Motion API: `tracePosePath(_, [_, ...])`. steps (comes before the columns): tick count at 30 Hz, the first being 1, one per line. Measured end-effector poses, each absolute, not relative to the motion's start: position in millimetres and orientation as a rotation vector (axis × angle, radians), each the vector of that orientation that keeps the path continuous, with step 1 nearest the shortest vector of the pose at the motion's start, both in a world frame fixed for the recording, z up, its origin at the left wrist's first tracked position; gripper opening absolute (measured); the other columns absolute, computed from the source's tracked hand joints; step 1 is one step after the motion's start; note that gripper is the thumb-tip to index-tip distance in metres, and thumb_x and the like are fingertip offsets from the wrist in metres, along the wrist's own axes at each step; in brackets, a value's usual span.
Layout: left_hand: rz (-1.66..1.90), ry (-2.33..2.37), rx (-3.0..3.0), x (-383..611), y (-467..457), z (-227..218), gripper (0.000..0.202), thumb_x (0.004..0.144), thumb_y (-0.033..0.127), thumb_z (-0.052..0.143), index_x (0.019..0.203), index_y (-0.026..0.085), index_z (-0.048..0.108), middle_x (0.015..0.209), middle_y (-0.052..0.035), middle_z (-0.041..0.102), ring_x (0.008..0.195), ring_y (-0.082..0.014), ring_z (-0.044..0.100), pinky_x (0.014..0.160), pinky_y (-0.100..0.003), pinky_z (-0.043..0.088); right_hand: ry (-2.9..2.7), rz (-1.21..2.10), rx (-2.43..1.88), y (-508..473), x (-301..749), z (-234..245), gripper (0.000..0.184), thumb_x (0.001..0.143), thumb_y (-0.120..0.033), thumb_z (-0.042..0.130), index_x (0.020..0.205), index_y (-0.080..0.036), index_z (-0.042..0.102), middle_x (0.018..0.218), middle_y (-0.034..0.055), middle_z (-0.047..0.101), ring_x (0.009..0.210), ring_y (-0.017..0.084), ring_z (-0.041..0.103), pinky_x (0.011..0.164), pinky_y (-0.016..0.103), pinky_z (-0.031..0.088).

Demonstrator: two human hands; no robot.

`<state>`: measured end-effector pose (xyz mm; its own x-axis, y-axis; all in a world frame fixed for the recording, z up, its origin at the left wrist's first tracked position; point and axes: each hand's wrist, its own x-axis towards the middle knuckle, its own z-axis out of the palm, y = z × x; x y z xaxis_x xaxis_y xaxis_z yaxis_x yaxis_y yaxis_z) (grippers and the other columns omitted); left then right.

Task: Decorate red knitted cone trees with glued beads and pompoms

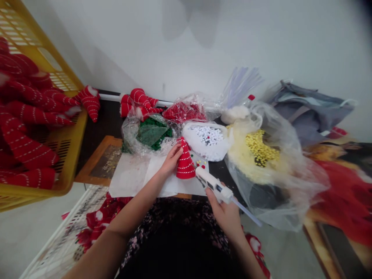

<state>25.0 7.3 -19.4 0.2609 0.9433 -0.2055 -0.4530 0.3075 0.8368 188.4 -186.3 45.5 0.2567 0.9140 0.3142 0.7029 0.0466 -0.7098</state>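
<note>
A pale wall rose behind a dark table, and a yellow basket of red striped cloth pieces stood at its left. Toward the right lay a big clear bag with yellow balls inside; further left, smaller bags held white balls and green balls. White paper covered the table's near edge. The right hand was wrapped around a white glue gun, its nozzle pointing at the cone's lower right edge; whether they touched, one could not tell. The left hand gripped that red striped cone near its top, tip up, above the paper. A glue stick poked from the gun's back, and a few tiny loose balls lay just beside the cone.
</note>
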Motion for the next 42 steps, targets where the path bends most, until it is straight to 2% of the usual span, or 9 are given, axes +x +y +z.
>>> tracePosePath(3, [1.035, 0.773, 0.766, 24.6, 5.8, -17.0, 0.055, 0.076, 0.05, 0.089, 0.119, 0.023, 0.07, 0.112, -0.0046, 0.076, 0.103, -0.0256, 0.072, 0.1, -0.041, 0.056, -1.419, 0.369, -1.645, -179.4, 185.4, 46.4, 0.033, 0.101, -0.049, 0.06, 0.09, -0.021, 0.072, 0.089, 0.0103, 0.079, 0.079, 0.025, 0.077, 0.068, 0.031, 0.061])
tracePosePath(6, [1.005, 0.748, 0.797, 24.3, 4.5, -14.6, 0.057, 0.073, 0.052, 0.091, 0.118, 0.023, 0.071, 0.109, -0.0054, 0.077, 0.103, -0.027, 0.073, 0.099, -0.042, 0.057, -1.419, 0.395, -1.595, -171.6, 181.1, 47.4, 0.03, 0.101, -0.047, 0.061, 0.096, -0.019, 0.073, 0.089, 0.01, 0.08, 0.079, 0.025, 0.077, 0.067, 0.03, 0.061])
tracePosePath(18, [0.996, 0.685, 0.857, 23.6, 3.0, -14.2, 0.049, 0.077, 0.049, 0.089, 0.117, 0.024, 0.075, 0.113, -0.0069, 0.077, 0.106, -0.0275, 0.072, 0.098, -0.039, 0.055, -1.498, 0.32, -1.631, -167.6, 180.8, 39.2, 0.036, 0.103, -0.048, 0.056, 0.097, -0.018, 0.075, 0.085, 0.0111, 0.08, 0.077, 0.028, 0.078, 0.071, 0.036, 0.062])
tracePosePath(21, [1.009, 0.689, 0.838, 24.0, 3.4, -13.9, 0.049, 0.075, 0.049, 0.091, 0.115, 0.023, 0.076, 0.109, -0.0064, 0.077, 0.101, -0.0264, 0.072, 0.096, -0.038, 0.056, -1.526, 0.302, -1.642, -167.9, 181.4, 36.5, 0.038, 0.104, -0.05, 0.054, 0.098, -0.019, 0.076, 0.088, 0.012, 0.081, 0.084, 0.03, 0.079, 0.076, 0.037, 0.063])
tracePosePath(24, [1.015, 0.695, 0.785, 24.5, 3.7, -13.1, 0.051, 0.072, 0.047, 0.093, 0.113, 0.024, 0.076, 0.103, -0.0053, 0.078, 0.095, -0.0256, 0.073, 0.092, -0.038, 0.058, -1.557, 0.298, -1.683, -169.4, 183.4, 33.5, 0.041, 0.105, -0.053, 0.052, 0.097, -0.02, 0.076, 0.083, 0.011, 0.079, 0.077, 0.029, 0.078, 0.074, 0.037, 0.062])
tracePosePath(28, [1.03, 0.726, 0.694, 24.5, 3.9, -12.4, 0.052, 0.071, 0.044, 0.095, 0.114, 0.023, 0.076, 0.105, -0.0049, 0.079, 0.093, -0.0241, 0.073, 0.091, -0.038, 0.058, -1.562, 0.271, -1.756, -172.6, 190.0, 32.1, 0.043, 0.103, -0.056, 0.055, 0.099, -0.019, 0.076, 0.082, 0.0119, 0.078, 0.073, 0.029, 0.075, 0.072, 0.038, 0.061])
tracePosePath(32, [1.042, 0.769, 0.592, 22.6, 4.1, -10.4, 0.055, 0.07, 0.04, 0.095, 0.118, 0.022, 0.074, 0.104, -0.0045, 0.079, 0.089, -0.0214, 0.073, 0.087, -0.035, 0.058, -1.409, 0.257, -1.753, -172.3, 195.7, 35.7, 0.038, 0.101, -0.054, 0.061, 0.099, -0.02, 0.076, 0.089, 0.0127, 0.08, 0.082, 0.029, 0.075, 0.077, 0.038, 0.061])
tracePosePath(36, [1.011, 0.743, 0.545, 20.8, 3.3, -6.2, 0.058, 0.071, 0.038, 0.094, 0.122, 0.021, 0.073, 0.106, -0.0067, 0.079, 0.095, -0.0251, 0.075, 0.09, -0.037, 0.059, -1.26, 0.38, -1.65, -166.4, 196.0, 39.8, 0.039, 0.099, -0.053, 0.06, 0.086, -0.02, 0.075, 0.1, 0.0141, 0.082, 0.094, 0.029, 0.075, 0.082, 0.037, 0.061])
tracePosePath(42, [1.013, 0.736, 0.537, 20.6, 2.9, -5.5, 0.057, 0.07, 0.035, 0.094, 0.121, 0.02, 0.075, 0.113, -0.0091, 0.08, 0.107, -0.03, 0.076, 0.097, -0.042, 0.059, -1.253, 0.599, -1.579, -158.2, 191.1, 42.0, 0.037, 0.097, -0.046, 0.059, 0.072, -0.021, 0.07, 0.079, 0.0093, 0.077, 0.077, 0.023, 0.071, 0.072, 0.031, 0.059])
